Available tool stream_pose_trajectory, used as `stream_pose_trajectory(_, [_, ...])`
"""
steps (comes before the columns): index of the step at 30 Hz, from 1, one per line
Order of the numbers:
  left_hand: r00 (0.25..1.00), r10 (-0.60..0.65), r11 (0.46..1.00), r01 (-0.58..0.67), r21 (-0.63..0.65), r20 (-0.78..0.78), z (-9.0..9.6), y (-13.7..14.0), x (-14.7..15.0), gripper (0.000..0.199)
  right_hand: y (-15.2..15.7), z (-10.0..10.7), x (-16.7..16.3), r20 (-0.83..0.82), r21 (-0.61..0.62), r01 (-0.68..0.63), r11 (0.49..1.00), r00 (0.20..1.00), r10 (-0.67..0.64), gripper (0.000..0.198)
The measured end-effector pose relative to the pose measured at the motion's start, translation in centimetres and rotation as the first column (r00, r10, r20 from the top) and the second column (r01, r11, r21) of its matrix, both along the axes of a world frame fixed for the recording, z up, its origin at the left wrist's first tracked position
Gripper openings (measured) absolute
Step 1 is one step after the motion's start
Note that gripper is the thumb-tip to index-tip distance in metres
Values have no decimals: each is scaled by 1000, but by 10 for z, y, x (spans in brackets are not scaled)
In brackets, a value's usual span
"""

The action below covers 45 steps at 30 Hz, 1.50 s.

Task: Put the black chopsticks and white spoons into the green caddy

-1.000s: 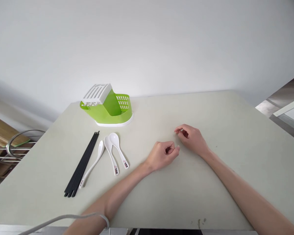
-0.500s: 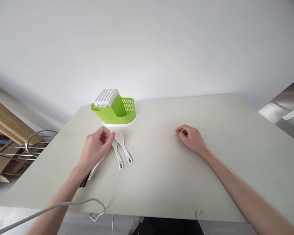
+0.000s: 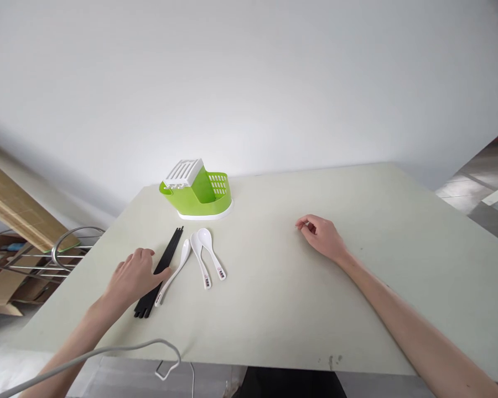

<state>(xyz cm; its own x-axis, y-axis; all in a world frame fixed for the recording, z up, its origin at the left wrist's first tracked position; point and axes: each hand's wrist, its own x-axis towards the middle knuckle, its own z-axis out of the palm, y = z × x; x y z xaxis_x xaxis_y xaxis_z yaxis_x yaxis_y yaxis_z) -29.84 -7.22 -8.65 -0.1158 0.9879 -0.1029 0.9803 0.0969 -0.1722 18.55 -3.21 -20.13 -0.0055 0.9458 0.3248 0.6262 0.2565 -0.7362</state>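
My left hand (image 3: 133, 276) is over the left edge of a bundle of black chopsticks (image 3: 162, 265), thumb and fingers apart on either side of it. The thumb tip lies close to the handle of the nearest white spoon (image 3: 184, 254); whether it touches is unclear. Two more white spoons, a middle one (image 3: 197, 249) and a right one (image 3: 206, 241), lie side by side with dark labels on their handles. Resting on the table at the right, my right hand (image 3: 321, 236) is loosely curled, with nothing visible in its fingers.
A green cutlery holder (image 3: 203, 205) with a white slotted top stands behind the utensils, close to the wall. A grey cable (image 3: 120, 347) crosses over my left forearm. Left of the table (image 3: 265, 309) are a wire rack (image 3: 62, 260) and a cardboard box (image 3: 4, 282).
My left hand has moved left and toward me, from above the spoons to the chopsticks, and its fingers have spread. The view has shifted slightly. My right hand stays put.
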Motion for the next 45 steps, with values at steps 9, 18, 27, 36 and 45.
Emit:
stream_pose_trajectory(9, [998, 58, 983, -63, -170, -37, 16, 5, 1, 53, 0, 0, 0, 11, -2, -2, 1000, 1000, 2, 20])
stream_pose_trajectory(18, [991, 39, 985, -59, -162, -129, 17, 10, -2, 31, 0, 1, 0, 13, -13, 3, 1000, 1000, -3, 20])
stream_pose_trajectory(27, [995, -20, 1000, 20, -2, -102, 4, 8, -19, 21, -1, 1, 0, 14, -6, -7, 1000, 1000, 7, 20])
stream_pose_trajectory(36, [993, -38, 999, 37, -12, -112, 8, 4, -25, 30, -1, 2, 0, 7, -8, -5, 1000, 1000, 5, 20])
stream_pose_trajectory(45, [982, 54, 976, -91, 200, 183, 26, 0, -28, 33, 0, 1, 1, 9, -2, -9, 1000, 1000, 9, 20])
